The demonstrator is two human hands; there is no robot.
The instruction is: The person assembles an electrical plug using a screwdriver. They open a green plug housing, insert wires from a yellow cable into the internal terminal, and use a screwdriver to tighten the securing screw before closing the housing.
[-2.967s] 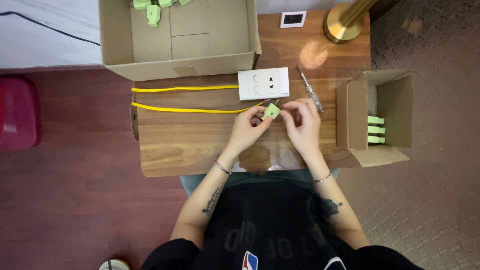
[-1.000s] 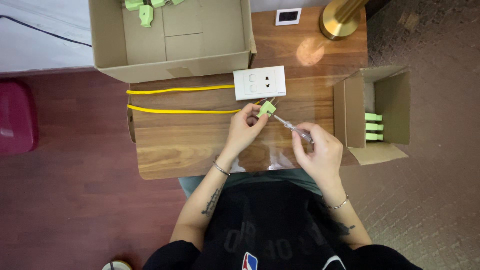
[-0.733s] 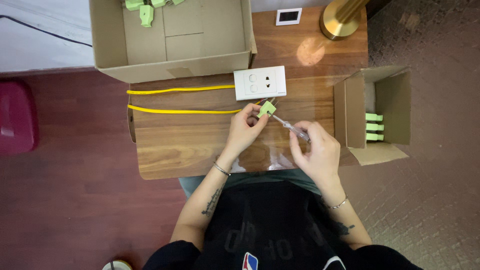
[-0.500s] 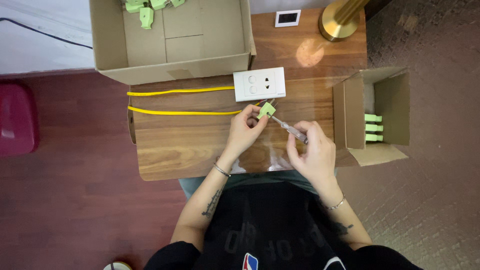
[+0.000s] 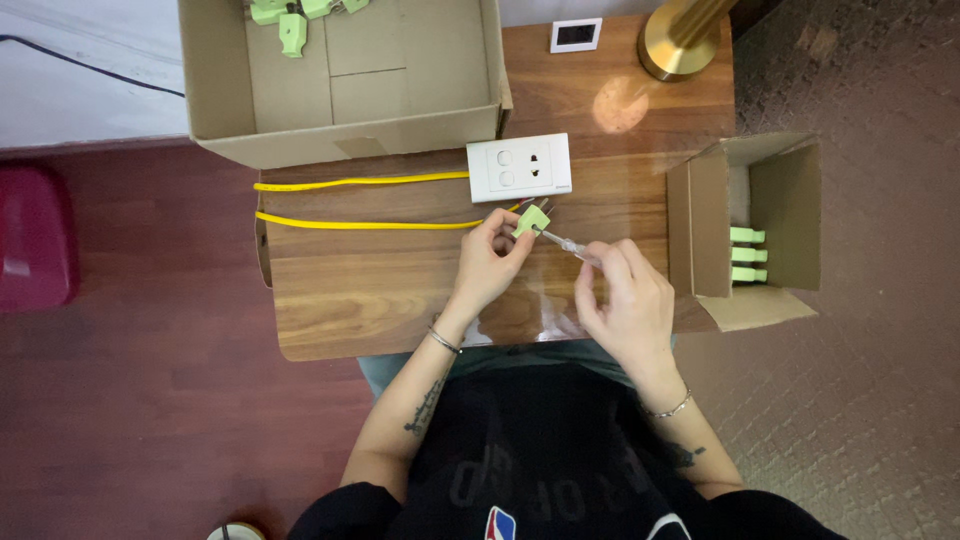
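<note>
My left hand [image 5: 488,262] pinches a small light-green plug [image 5: 531,219] joined to a yellow cable [image 5: 360,223] that runs left across the wooden table [image 5: 360,300]. My right hand [image 5: 625,305] holds a thin screwdriver [image 5: 566,244] with a clear handle, its tip pressed against the plug. A white wall socket plate [image 5: 519,167] lies just beyond the plug, with a second yellow cable [image 5: 360,182] leading to it.
A big open cardboard box [image 5: 340,120] at the table's far side holds green plugs [image 5: 290,20]. A smaller open box [image 5: 745,235] on the right holds three green pieces. A brass lamp base [image 5: 680,40] and a small white device [image 5: 576,34] stand at the back. A red stool [image 5: 35,240] is on the left.
Three seconds ago both hands held the plug and the screwdriver lay on the table. Since then my right hand has picked up the screwdriver and brought its tip to the plug.
</note>
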